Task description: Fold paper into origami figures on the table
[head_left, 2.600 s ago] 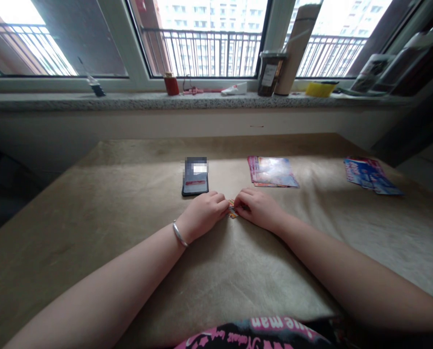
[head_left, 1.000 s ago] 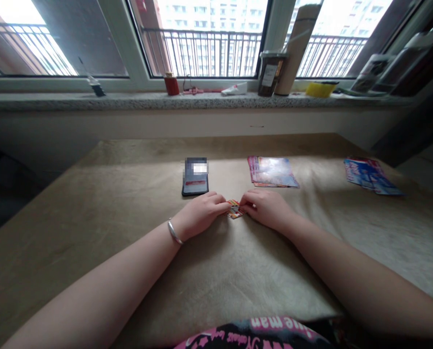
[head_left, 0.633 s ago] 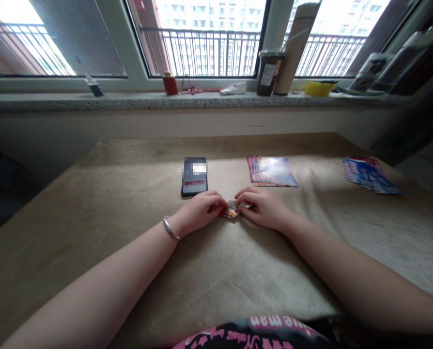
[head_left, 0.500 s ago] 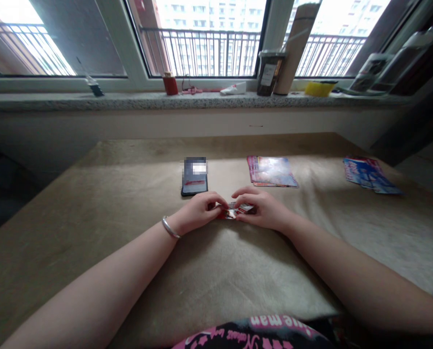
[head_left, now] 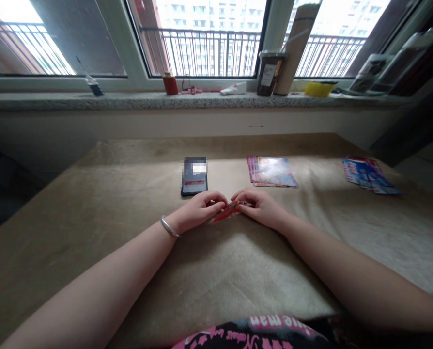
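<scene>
My left hand, with a silver bangle on its wrist, and my right hand meet at the middle of the cloth-covered table. Between their fingertips both pinch a small folded piece of red printed paper, tilted with one edge lifted off the cloth. The fingers of both hands are curled in a pinch around it. A dark phone lies face up just beyond my left hand.
A stack of colourful printed sheets lies beyond my right hand, and another blue-red stack sits far right. The stone windowsill behind holds a red cup, a dark jar, a yellow box and other items.
The small paper, flat on the cloth between my fingertips earlier, has been folded and lifted at an angle; its red side now shows. Both hands have stayed in place.
</scene>
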`<state>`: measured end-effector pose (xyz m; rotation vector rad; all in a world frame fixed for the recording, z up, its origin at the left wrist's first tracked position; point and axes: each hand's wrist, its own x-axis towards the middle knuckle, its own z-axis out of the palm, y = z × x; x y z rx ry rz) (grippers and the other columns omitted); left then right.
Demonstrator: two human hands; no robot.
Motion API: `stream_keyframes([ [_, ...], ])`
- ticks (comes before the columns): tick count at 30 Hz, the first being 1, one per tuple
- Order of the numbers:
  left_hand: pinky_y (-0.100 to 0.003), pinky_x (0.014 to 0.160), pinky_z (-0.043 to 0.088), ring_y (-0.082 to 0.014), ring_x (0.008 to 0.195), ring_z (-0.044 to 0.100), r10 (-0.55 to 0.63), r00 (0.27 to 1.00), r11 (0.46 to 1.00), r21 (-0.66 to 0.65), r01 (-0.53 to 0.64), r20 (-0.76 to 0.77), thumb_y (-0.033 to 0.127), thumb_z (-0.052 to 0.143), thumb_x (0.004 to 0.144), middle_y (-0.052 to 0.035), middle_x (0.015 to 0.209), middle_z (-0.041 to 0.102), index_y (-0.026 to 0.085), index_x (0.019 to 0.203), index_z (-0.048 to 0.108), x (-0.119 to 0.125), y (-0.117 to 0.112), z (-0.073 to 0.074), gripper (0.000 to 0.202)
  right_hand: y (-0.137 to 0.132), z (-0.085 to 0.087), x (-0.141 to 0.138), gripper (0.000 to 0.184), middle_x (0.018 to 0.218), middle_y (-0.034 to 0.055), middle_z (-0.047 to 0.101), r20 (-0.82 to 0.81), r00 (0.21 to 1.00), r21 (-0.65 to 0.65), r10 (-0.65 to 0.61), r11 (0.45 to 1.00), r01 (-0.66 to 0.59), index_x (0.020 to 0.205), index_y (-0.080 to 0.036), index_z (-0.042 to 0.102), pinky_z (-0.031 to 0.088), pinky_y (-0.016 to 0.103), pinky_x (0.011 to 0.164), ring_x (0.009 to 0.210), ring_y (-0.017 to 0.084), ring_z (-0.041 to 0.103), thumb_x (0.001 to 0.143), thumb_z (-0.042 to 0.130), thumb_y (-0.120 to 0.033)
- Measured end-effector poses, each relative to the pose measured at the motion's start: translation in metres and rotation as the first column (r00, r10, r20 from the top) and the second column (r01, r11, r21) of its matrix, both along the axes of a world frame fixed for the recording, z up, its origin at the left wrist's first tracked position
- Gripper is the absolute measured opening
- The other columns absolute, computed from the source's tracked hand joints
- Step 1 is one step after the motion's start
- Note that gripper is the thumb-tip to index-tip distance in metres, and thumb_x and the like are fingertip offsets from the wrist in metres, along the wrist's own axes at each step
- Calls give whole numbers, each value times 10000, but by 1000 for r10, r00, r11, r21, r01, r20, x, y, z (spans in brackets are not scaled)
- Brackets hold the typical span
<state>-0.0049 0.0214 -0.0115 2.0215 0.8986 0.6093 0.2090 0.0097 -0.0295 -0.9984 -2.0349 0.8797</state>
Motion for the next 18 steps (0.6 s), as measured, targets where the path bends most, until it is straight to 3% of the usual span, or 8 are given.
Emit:
stream_keyframes([
  [6, -278, 752, 451, -157, 801, 566, 18, 994, 972, 233, 7, -105, 337, 439, 888, -41, 856, 636, 148, 911, 629, 1, 3, -1, 270, 4, -5, -2, 85, 866, 36, 642, 90, 990, 78, -107, 992, 101, 837, -177, 635, 462, 247, 691, 788, 135, 592, 807, 555, -185],
  [12, -304, 834, 443, -164, 874, 572, -21, 997, 966, 257, 38, -68, 370, 396, 921, -54, 903, 639, 153, 900, 639, -1, 7, -3, 326, 9, -3, -4, 76, 802, 39, 620, 204, 965, 198, -163, 972, 123, 740, -171, 615, 437, 264, 703, 779, 147, 558, 800, 575, -197],
  [18, -308, 806, 457, -161, 846, 577, 49, 992, 964, 267, -15, -119, 370, 398, 919, -49, 880, 642, 155, 875, 651, 1, 7, -3, 335, 10, -2, -6, 82, 796, 38, 605, 232, 956, 228, -181, 965, 127, 729, -173, 603, 433, 273, 709, 766, 148, 549, 801, 575, -200],
])
